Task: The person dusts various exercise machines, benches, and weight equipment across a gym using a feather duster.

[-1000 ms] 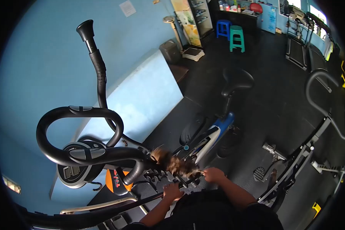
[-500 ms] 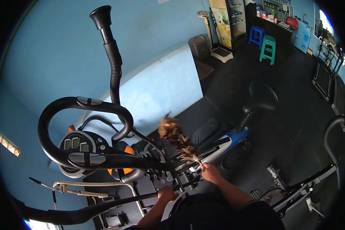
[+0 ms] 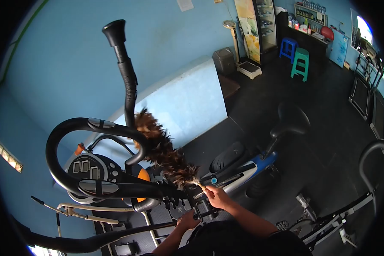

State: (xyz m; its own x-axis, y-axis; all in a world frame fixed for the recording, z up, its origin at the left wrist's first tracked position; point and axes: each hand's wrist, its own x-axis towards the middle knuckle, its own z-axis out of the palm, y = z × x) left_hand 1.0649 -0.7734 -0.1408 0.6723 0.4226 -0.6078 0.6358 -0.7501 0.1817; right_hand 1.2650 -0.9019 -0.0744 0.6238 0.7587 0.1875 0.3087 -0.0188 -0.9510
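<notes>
My right hand [image 3: 216, 197] is closed around the thin handle of a brown feather duster [image 3: 164, 149]. The duster's feathers reach up and left, against the inner side of the looped black handlebar [image 3: 55, 145] and near the upright padded lever [image 3: 126, 72] of an exercise machine. My left hand [image 3: 187, 220] is closed on a dark metal bar [image 3: 160, 226] of the same machine, low in the view. To the left of the duster is the round grey console [image 3: 87, 168] with small displays. A blue and white frame [image 3: 239, 170] carries a black saddle [image 3: 291, 119] to the right.
A light blue ledge [image 3: 192, 102] runs along the wall behind the machine. Further back stand a weighing scale [image 3: 248, 68], a grey bin [image 3: 223, 60], blue [image 3: 288, 48] and green [image 3: 301, 64] stools. Another machine's frame [image 3: 350, 207] is at lower right; treadmills [image 3: 360, 96] line the right.
My right hand has moved left with the feather duster, whose feathers now reach the looped handlebar. The left hand stays on the bar. The view has tilted slightly up.
</notes>
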